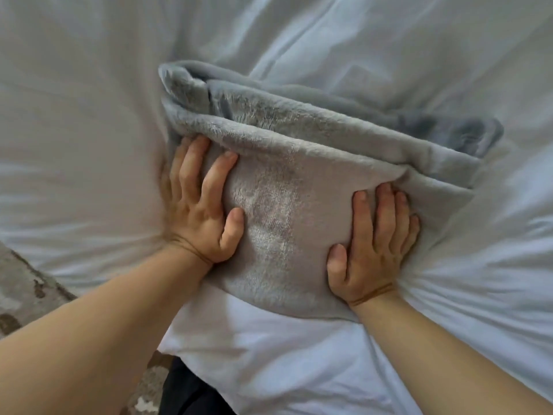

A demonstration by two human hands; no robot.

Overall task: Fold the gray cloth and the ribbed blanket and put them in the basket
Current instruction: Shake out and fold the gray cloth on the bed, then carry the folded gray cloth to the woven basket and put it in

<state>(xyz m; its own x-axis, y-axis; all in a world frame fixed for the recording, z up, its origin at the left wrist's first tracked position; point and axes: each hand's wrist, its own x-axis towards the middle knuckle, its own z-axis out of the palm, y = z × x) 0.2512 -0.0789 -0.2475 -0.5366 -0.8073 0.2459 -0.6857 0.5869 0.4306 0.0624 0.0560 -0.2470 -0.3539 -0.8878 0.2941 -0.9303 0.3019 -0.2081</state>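
My left hand [200,205] and right hand [375,247] press flat, fingers spread, on the gray cloth [287,181]; probably holding its folds together.

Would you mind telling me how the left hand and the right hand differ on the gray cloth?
The left hand has its fingers spread wide; the right hand holds them close together. The left hand lies farther up the gray cloth than the right hand. Both press flat against it.

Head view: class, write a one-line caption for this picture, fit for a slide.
The left hand and right hand press the sides of a folded gray cloth on a white bedsheet.
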